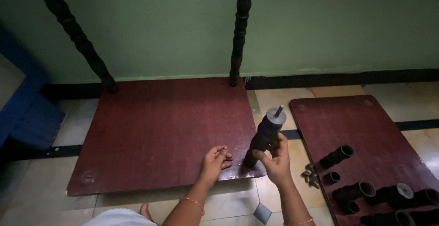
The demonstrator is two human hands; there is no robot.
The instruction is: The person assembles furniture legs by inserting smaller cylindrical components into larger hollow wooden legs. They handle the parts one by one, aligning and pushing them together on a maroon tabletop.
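Dark turned leg (264,137) upright in right hand's (276,162) closed fingers, foot hidden; left hand (214,162) half-curled, empty, on board (160,130).

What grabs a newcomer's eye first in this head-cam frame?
Centre frame, the right hand grips a dark turned post with a washer and bolt on top, standing at the near right corner of a dark red board that lies on the tiled floor; the left hand presses on the board beside it. Two taller posts already rise from the board's far corners. At right, a second red board holds loose dark post segments.
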